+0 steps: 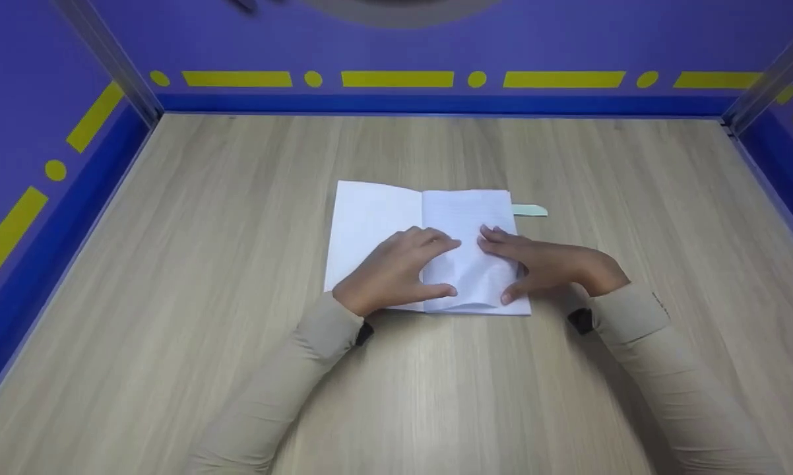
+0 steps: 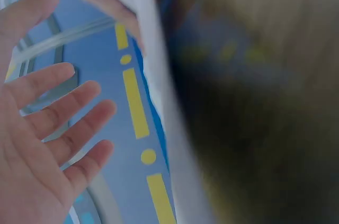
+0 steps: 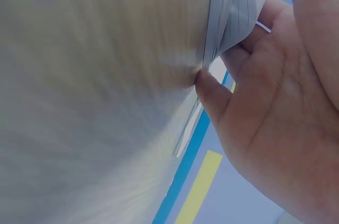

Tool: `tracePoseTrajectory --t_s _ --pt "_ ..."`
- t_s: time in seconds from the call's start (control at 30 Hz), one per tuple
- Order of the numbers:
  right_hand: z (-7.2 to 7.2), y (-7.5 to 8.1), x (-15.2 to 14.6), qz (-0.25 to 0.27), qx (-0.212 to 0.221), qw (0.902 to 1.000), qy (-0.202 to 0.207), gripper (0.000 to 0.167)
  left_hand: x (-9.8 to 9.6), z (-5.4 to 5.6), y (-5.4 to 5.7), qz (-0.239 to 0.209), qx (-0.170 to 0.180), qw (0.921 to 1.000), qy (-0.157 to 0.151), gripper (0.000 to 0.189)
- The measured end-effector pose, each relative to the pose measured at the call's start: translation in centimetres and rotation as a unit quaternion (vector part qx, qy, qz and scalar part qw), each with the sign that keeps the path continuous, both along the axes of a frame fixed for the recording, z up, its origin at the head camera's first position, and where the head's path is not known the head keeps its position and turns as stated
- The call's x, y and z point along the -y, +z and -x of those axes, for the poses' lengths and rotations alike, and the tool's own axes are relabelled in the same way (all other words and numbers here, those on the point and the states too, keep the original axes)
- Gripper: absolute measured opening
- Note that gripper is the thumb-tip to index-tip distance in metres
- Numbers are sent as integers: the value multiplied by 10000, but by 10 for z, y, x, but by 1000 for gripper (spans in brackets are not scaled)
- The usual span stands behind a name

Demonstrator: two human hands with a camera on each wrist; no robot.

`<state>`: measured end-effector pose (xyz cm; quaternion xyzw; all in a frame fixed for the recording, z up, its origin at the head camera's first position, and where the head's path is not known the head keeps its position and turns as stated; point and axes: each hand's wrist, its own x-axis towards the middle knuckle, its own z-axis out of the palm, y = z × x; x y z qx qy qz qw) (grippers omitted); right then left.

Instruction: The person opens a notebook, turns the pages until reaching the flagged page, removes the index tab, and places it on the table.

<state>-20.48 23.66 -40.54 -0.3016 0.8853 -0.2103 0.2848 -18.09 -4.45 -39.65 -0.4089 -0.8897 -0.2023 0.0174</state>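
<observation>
From the head view, a notebook [image 1: 377, 208] lies open around the middle of the tabletop [image 1: 238, 198], well in from its left and right edges and nearer the far edge than the bottom of the view. A pale green tab [image 1: 530, 210] sticks out past its right side, near the far corner. The right page [image 1: 462, 211] bows up along its near edge; uneven pressure from the fingertips could crease it, and a sideways drag could tear it at the fold. The left hand [image 1: 400, 267] spans the fold, thumb well apart from the fingers; the right hand [image 1: 548, 264] rests on the page's outer side, thumb and fingers widely parted.

The left wrist view shows the left fingers spread and slightly bent, holding nothing; whether they touch paper I cannot tell.

In the right wrist view, the right thumb [image 3: 214, 97] touches the notebook's edge, while the page curls near the other fingers, whose tips are hidden.
</observation>
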Motion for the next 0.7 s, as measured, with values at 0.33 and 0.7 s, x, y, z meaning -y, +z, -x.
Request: tracePoseTrajectory --t_s 0.33,0.7 --pt "-1 1 0 26 -11 10000 28 97 -25 -9 -4 387 -9 9987 -338 57" --pt "0 -1 -1 91 1 10000 -1 98 -43 -11 -4 693 -200 9933 -901 42"
